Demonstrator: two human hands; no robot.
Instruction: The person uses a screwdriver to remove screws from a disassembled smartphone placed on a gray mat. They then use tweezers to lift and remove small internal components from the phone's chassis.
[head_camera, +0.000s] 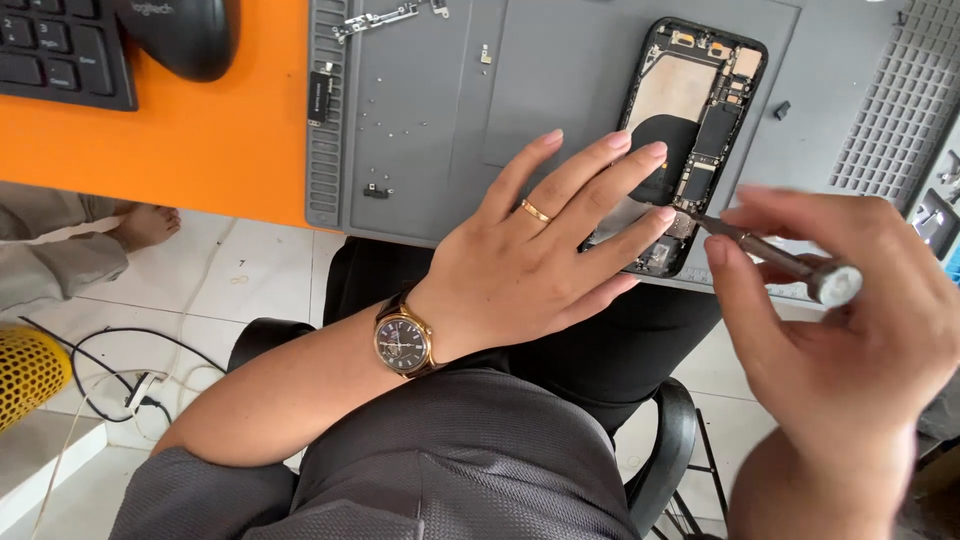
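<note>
Screws (385, 118), tiny and already out, lie scattered on the left of my grey repair mat (420, 170), with metal brackets (378, 18) near its top edge. My left hand (530, 260) rests spread, fingers flat on the opened phone (690, 130) at the mat's near edge. My right hand (850, 320) pinches a screwdriver (775, 258), tip at the phone's lower end. I judge more screws remain there.

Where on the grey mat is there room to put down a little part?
The grey mat is bare between the scattered tiny screws and the opened phone. The orange desk is bare below the keyboard and mouse. It is crowded at the phone's lower end, where the left hand presses and the right hand works a screwdriver.
</note>
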